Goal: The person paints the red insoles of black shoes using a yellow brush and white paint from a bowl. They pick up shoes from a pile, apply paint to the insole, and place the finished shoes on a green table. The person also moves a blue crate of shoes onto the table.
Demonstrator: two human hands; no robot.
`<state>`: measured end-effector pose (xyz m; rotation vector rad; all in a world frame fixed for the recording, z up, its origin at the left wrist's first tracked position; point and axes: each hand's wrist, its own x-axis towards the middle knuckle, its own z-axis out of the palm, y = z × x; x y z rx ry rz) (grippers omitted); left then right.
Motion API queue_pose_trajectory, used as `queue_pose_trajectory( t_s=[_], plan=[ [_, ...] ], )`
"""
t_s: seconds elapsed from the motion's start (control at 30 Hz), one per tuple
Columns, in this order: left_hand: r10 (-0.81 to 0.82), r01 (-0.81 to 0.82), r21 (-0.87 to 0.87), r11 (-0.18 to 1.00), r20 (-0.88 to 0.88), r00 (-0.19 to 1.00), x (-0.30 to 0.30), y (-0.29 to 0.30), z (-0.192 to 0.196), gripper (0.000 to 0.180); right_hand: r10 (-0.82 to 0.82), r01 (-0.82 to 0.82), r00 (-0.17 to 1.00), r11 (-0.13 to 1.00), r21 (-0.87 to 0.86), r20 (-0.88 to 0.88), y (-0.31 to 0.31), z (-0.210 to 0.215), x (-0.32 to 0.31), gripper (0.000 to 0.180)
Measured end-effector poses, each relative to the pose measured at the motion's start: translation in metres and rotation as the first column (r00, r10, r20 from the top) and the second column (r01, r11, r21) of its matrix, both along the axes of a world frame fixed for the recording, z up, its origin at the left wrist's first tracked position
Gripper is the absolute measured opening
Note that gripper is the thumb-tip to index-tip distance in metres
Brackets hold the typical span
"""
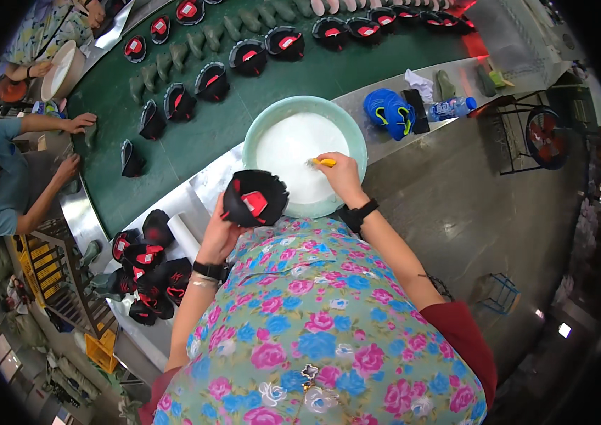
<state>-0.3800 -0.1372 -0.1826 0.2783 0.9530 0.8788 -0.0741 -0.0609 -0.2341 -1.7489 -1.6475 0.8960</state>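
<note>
My left hand (217, 234) grips a black shoe upper with a red patch (254, 198), held up just left of a pale green basin (261, 131) filled with white liquid. My right hand (341, 173) holds a small brush with a yellow handle (323, 162), its tip dipped in the white liquid near the basin's right side. Both wrists wear dark bands. A floral apron covers my front.
A green conveyor belt (201, 134) carries several black-and-red uppers and green shoe lasts. A heap of uppers (148, 273) lies at my left. Blue shoes (389, 112), a bottle (451, 108) and a fan (545, 138) sit right. Other people (3, 177) work at the left.
</note>
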Motion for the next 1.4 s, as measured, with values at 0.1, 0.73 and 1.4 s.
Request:
queue_pose_trajectory(
  t_s=[0.1, 0.73, 1.4],
  plan=[
    [-0.039, 0.039, -0.016, 0.999, 0.022, 0.999, 0.017, 0.014, -0.003, 0.052, -0.016, 0.009, 0.980, 0.999, -0.032, -0.197, 0.007, 0.058, -0.001, 0.019],
    [0.053, 0.037, 0.315, 0.948, -0.272, 0.961, 0.076, 0.056, 0.010, 0.049, -0.154, 0.081, 0.938, 0.968, -0.236, -0.311, -0.002, 0.168, 0.001, 0.027],
    [0.129, -0.128, -0.105, 0.986, 0.008, 0.992, 0.042, 0.044, 0.011, 0.021, 0.156, -0.153, 0.987, 0.987, 0.056, -0.051, 0.029, 0.149, -0.011, 0.022]
  ],
)
